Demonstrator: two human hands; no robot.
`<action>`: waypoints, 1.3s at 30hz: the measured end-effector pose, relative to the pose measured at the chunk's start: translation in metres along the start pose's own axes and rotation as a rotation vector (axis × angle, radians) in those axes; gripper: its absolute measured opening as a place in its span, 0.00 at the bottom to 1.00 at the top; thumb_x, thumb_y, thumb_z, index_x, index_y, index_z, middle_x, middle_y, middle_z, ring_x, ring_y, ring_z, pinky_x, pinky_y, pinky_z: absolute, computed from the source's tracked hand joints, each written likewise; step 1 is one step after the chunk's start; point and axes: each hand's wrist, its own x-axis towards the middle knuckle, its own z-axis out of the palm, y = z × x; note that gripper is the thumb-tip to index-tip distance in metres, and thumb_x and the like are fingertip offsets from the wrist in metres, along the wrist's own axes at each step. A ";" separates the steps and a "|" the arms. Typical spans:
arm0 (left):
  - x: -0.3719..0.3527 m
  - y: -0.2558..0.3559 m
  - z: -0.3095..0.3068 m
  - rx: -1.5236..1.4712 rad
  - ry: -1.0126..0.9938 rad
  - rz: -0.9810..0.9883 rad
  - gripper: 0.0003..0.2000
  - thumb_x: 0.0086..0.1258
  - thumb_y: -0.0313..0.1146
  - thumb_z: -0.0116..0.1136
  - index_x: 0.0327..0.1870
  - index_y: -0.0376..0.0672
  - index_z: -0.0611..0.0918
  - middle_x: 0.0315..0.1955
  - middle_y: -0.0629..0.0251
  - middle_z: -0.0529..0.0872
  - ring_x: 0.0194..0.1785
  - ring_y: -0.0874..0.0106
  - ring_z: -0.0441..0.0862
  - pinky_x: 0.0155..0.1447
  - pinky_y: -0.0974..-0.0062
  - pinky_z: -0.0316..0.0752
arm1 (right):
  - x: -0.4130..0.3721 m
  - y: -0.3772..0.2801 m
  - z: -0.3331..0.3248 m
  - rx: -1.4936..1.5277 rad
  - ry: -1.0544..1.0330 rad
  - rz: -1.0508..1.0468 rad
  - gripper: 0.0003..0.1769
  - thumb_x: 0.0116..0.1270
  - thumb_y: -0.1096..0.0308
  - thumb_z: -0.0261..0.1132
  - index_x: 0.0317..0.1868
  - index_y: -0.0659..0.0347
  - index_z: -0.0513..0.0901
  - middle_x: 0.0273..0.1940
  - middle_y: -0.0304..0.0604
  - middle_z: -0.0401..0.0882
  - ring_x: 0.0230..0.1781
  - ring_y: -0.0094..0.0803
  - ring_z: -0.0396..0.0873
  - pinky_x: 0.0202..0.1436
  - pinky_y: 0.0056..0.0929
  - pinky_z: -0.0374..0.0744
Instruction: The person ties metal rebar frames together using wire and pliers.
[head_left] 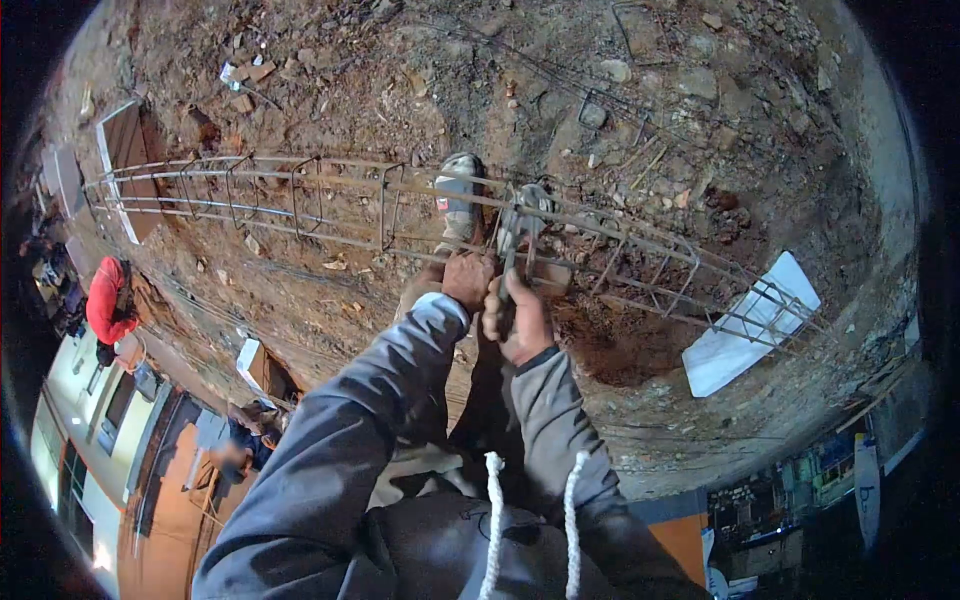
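A long rebar cage (390, 185) of thin bars and square stirrups stretches across the view in front of me. My right hand (520, 320) is closed around the handles of a grey metal tool that looks like pincers (510, 240), its head up against the cage bars. Beside it, my left hand (468, 280) is closed at the near lower bar, close to a stirrup. Whether it grips the bar, a stirrup or wire is hidden by the fingers. Between the bars my shoes (459, 195) show on the dirt.
A white-topped support (752, 325) is under the cage's right end, a brown block (130, 170) under its left. Stones, loose rods (560, 75) and rubble cover the ground. A person in red (108, 300) is far left; another person (245, 440) is lower left.
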 end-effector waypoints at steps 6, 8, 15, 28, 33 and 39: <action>0.002 -0.002 -0.006 0.040 0.000 0.036 0.14 0.58 0.43 0.53 0.35 0.41 0.78 0.28 0.55 0.81 0.33 0.59 0.80 0.39 0.61 0.72 | 0.004 -0.003 0.005 0.007 -0.024 -0.041 0.18 0.66 0.49 0.55 0.33 0.56 0.74 0.19 0.36 0.72 0.12 0.28 0.69 0.12 0.27 0.66; 0.004 0.003 -0.031 -0.061 -0.141 -0.021 0.15 0.53 0.42 0.55 0.34 0.39 0.79 0.27 0.55 0.83 0.34 0.60 0.82 0.40 0.62 0.73 | -0.006 -0.007 0.001 -0.105 0.083 -0.086 0.17 0.66 0.49 0.55 0.32 0.56 0.73 0.18 0.35 0.71 0.13 0.28 0.69 0.13 0.27 0.65; 0.007 -0.006 -0.006 0.026 0.013 0.048 0.14 0.54 0.43 0.56 0.34 0.42 0.79 0.27 0.58 0.83 0.33 0.62 0.82 0.36 0.63 0.73 | 0.003 -0.005 0.016 0.186 0.067 -0.110 0.17 0.67 0.50 0.55 0.34 0.55 0.74 0.19 0.35 0.71 0.12 0.28 0.68 0.12 0.25 0.64; 0.005 0.001 -0.020 -0.079 -0.012 0.012 0.18 0.54 0.42 0.56 0.40 0.38 0.76 0.27 0.57 0.82 0.32 0.61 0.82 0.33 0.63 0.74 | 0.011 -0.001 0.011 0.210 0.107 -0.265 0.18 0.67 0.49 0.54 0.33 0.55 0.74 0.19 0.35 0.71 0.10 0.28 0.65 0.10 0.26 0.62; 0.007 -0.013 0.003 0.013 -0.026 0.133 0.16 0.52 0.40 0.57 0.38 0.38 0.77 0.26 0.55 0.82 0.32 0.60 0.82 0.33 0.62 0.74 | 0.007 -0.006 0.003 -0.039 0.030 -0.019 0.19 0.65 0.46 0.56 0.33 0.55 0.74 0.20 0.34 0.72 0.12 0.28 0.68 0.11 0.25 0.64; 0.000 -0.004 -0.001 -0.020 0.055 0.032 0.15 0.59 0.37 0.51 0.43 0.36 0.76 0.25 0.53 0.82 0.33 0.58 0.82 0.35 0.62 0.75 | -0.005 -0.001 -0.006 -0.139 0.038 -0.057 0.18 0.64 0.48 0.57 0.31 0.55 0.73 0.19 0.37 0.72 0.13 0.29 0.70 0.12 0.27 0.64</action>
